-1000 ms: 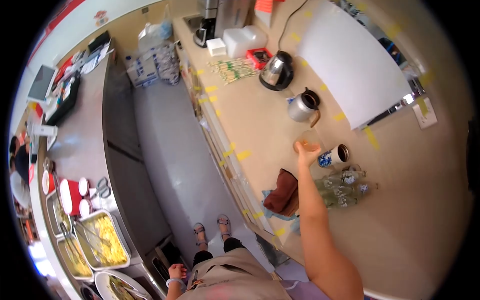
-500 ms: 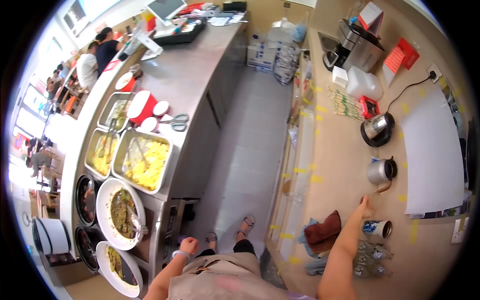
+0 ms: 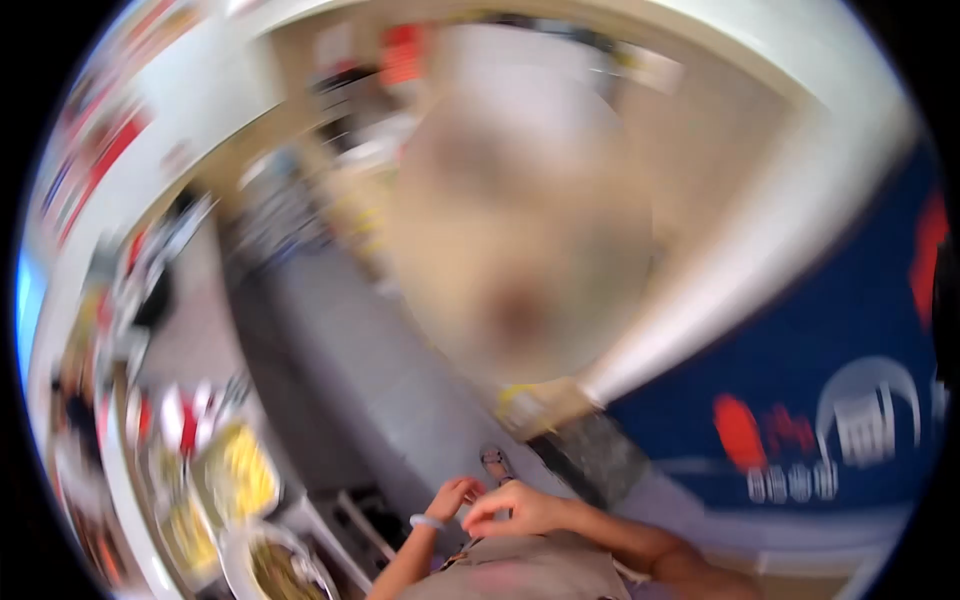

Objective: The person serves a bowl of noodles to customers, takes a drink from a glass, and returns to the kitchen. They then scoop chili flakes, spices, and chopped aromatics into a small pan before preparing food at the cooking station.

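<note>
Both hands are close together in front of my beige apron point(image 3: 510, 575), at the lower middle of the view. My left hand point(image 3: 457, 496), with a pale band on its wrist, has loosely bent fingers and shows nothing in them. Just to its right is my right hand point(image 3: 515, 508), palm down, its thumb and fingers apart and nothing visible between them. I cannot tell whether the two hands touch. A sandalled foot point(image 3: 496, 464) shows on the floor just beyond them. Much of the view is smeared by motion.
The wooden counter point(image 3: 440, 250) ahead is heavily blurred, with a brown cloth point(image 3: 518, 310) on it. To the left, a tray of yellow food point(image 3: 240, 475) and a white dish point(image 3: 240, 560) stand on the serving counter. A dark blue curtain-like panel point(image 3: 680, 430) hangs at right.
The view has swung to the right, bringing the blue panel in. My right hand has come back from beside the metal jug on the counter to near my left hand.
</note>
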Available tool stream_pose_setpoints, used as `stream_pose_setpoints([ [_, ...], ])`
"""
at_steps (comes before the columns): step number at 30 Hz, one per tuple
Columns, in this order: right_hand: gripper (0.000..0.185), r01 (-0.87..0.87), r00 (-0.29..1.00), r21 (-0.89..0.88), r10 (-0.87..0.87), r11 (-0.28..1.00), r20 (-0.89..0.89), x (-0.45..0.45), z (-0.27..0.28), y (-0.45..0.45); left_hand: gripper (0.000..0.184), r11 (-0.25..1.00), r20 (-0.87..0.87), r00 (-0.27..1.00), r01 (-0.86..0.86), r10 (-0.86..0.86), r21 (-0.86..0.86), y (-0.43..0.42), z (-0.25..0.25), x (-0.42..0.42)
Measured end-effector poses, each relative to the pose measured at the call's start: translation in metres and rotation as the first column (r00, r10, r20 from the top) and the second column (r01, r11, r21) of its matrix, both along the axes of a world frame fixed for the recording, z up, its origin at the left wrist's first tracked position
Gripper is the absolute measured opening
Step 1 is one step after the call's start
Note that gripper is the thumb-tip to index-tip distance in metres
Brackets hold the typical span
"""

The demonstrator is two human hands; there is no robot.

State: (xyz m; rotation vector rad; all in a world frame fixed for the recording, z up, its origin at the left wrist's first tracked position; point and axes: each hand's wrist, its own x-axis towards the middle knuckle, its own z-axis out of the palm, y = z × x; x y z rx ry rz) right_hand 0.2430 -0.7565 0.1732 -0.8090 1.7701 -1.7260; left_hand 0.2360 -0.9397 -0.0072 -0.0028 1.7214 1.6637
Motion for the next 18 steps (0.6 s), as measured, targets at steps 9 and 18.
stream_pose_setpoints([
  [9,0.033,0.628,0.464,-0.475,-0.787,0.616,-0.406,0.187,0.100,0.237,0.025,0.596,-0.239,0.612,0.790,-0.754,0.145,0.208,0.119,0.068],
  [18,0.049,0.823,-0.252,-0.557,-0.952,-0.115,-0.176,0.201,0.149,0.430,0.039,0.842,-0.737,0.635,0.511,-0.232,0.175,0.432,0.231,0.032],
])
